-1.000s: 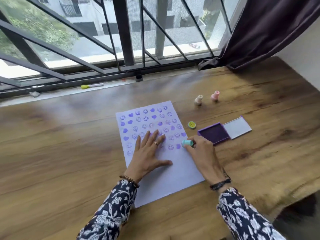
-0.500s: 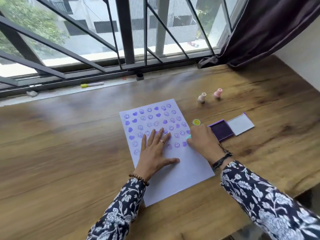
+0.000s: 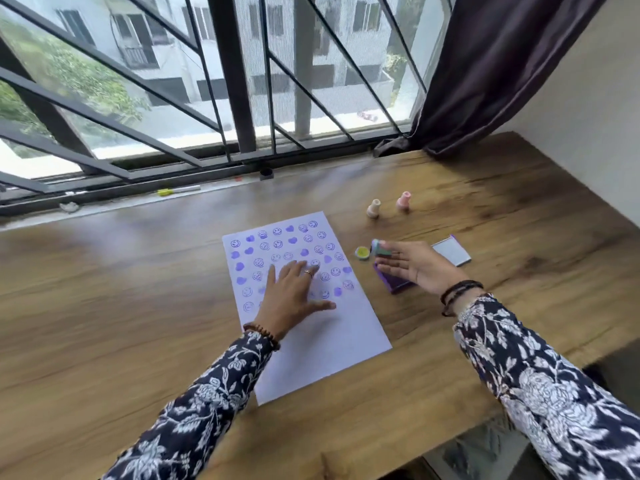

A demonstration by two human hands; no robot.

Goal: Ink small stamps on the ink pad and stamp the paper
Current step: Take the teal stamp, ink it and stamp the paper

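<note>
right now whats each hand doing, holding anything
Left hand: open, flat on the paper, holding nothing.
Right hand: above the ink pad, fingers spread, green stamp held at the fingertips.

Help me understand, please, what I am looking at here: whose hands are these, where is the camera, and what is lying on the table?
No machine here: a person wears one camera on the head, looking down at both bare hands. The left hand lies flat on the paper, which carries rows of purple smileys and hearts. The right hand holds a small green stamp above the purple ink pad, whose lid lies open beside it. On the wooden table also sit a yellow stamp and two upright stamps, cream and pink.
</note>
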